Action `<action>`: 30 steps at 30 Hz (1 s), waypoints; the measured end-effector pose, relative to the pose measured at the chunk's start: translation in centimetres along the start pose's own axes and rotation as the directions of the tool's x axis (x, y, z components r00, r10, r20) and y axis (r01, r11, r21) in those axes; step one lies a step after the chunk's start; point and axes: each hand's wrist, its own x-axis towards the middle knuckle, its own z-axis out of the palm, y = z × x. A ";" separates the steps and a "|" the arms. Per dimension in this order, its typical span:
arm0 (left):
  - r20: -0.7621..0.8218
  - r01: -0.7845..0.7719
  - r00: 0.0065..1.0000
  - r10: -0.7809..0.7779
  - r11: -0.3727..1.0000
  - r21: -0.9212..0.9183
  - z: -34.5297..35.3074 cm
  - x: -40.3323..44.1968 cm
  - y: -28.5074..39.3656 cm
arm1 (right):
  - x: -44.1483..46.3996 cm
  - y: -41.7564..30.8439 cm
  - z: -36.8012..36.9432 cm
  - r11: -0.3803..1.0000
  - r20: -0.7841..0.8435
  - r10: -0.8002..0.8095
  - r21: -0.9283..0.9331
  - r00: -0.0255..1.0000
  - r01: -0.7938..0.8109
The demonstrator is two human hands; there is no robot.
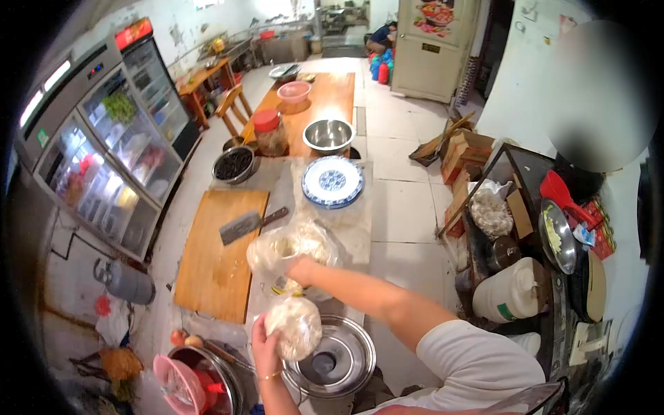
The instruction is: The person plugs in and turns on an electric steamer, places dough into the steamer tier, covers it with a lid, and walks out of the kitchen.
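My left hand (266, 346), with a thin band at its wrist, holds a clear plastic bag of whitish food (296, 328) above a steel basin (356, 353). My right hand (301, 271) reaches across to a larger clear plastic bag (325, 243) of pale food on the table. Its fingers are hidden at the bag, so I cannot see their grip. Left of that bag, a cleaver (242, 227) lies on a wooden cutting board (207, 277). Beyond the bag sits a stack of blue-and-white plates (333, 181).
A bowl of dark food (234, 164), a red-lidded jar (270, 133) and a steel bowl (328, 135) stand farther back. Glass-door fridges (104, 159) line the left. A cluttered shelf with a white jug (508, 290) is at right. A person (382, 38) crouches by the far door.
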 end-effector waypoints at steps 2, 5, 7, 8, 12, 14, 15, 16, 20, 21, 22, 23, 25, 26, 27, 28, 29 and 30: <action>-0.009 0.005 1.000 -0.008 0.972 -0.236 0.1 -1.3 0.4 | 0.9 0.0 -1.1 0.998 0.023 0.039 0.056 0.999 -0.040; 0.022 0.018 1.000 -0.010 0.904 -0.427 0.6 -2.9 0.8 | -2.7 0.4 -5.2 0.990 -0.129 0.094 0.119 0.987 -0.078; 0.003 0.035 0.999 -0.038 0.891 -0.453 1.6 -4.0 1.0 | -7.2 -0.1 -9.5 0.988 -0.309 0.140 0.103 0.941 -0.114; 0.020 0.062 0.998 -0.060 0.876 -0.478 1.6 -4.2 0.9 | -9.9 -0.4 -11.1 0.973 -0.370 0.231 0.080 0.900 -0.217; 0.247 0.330 0.937 -0.248 0.860 -0.388 6.7 -6.2 3.2 | -27.1 -2.2 -16.0 0.779 -0.436 0.627 0.386 0.646 -0.495; 0.536 0.610 0.729 -0.425 0.759 -0.228 6.2 -3.9 0.6 | -37.6 -4.9 -16.2 0.633 -0.434 0.774 0.545 0.461 -0.550; 0.633 0.706 0.600 -0.490 0.696 -0.131 8.4 -2.5 -0.7 | -42.1 -5.7 -16.1 0.582 -0.452 0.812 0.674 0.369 -0.455; 0.689 0.732 0.520 -0.505 0.680 -0.054 11.7 -3.3 -1.0 | -46.9 -8.3 -16.8 0.444 -0.358 0.895 0.778 0.266 -0.444; 0.800 0.647 0.487 -0.351 0.760 -0.061 25.1 -13.0 0.4 | -63.7 -21.2 -22.3 0.270 -0.423 0.905 0.665 -0.053 -0.696; 0.814 0.621 0.493 -0.307 0.779 -0.082 28.0 -15.9 0.8 | -66.8 -24.7 -23.2 0.061 -0.331 0.914 0.685 -0.236 -0.726; 0.882 0.658 0.375 -0.285 0.752 -0.037 30.2 -17.8 1.1 | -68.7 -28.5 -24.7 -0.020 -0.265 0.884 0.802 -0.385 -0.597; 0.929 0.686 0.258 -0.264 0.728 0.016 33.1 -21.1 1.2 | -71.3 -32.5 -27.5 0.016 -0.394 0.828 0.728 -0.399 -0.685; 0.953 0.645 0.102 -0.284 0.748 0.154 37.6 -28.1 2.5 | -75.9 -38.9 -29.6 0.049 -0.602 0.643 0.648 -0.473 -0.760; 0.962 0.624 -0.002 -0.272 0.751 0.214 39.7 -31.8 3.0 | -77.8 -42.0 -30.9 -0.035 -0.627 0.552 0.641 -0.550 -0.766; 0.960 0.597 -0.100 -0.261 0.756 0.268 41.9 -35.5 3.4 | -79.1 -44.5 -32.4 -0.025 -0.563 0.450 0.768 -0.693 -0.640; 0.946 0.593 -0.233 -0.224 0.738 0.321 44.1 -39.4 3.7 | -81.4 -46.9 -33.1 -0.090 -0.529 0.381 0.795 -0.759 -0.599; 0.916 0.588 -0.360 -0.178 0.719 0.370 46.2 -43.3 4.2 | -83.8 -49.0 -33.7 -0.196 -0.557 0.342 0.746 -0.757 -0.637; 0.895 0.561 -0.394 -0.211 0.716 0.416 47.9 -47.6 5.1 | -86.1 -50.8 -34.2 -0.328 -0.546 0.320 0.703 -0.774 -0.631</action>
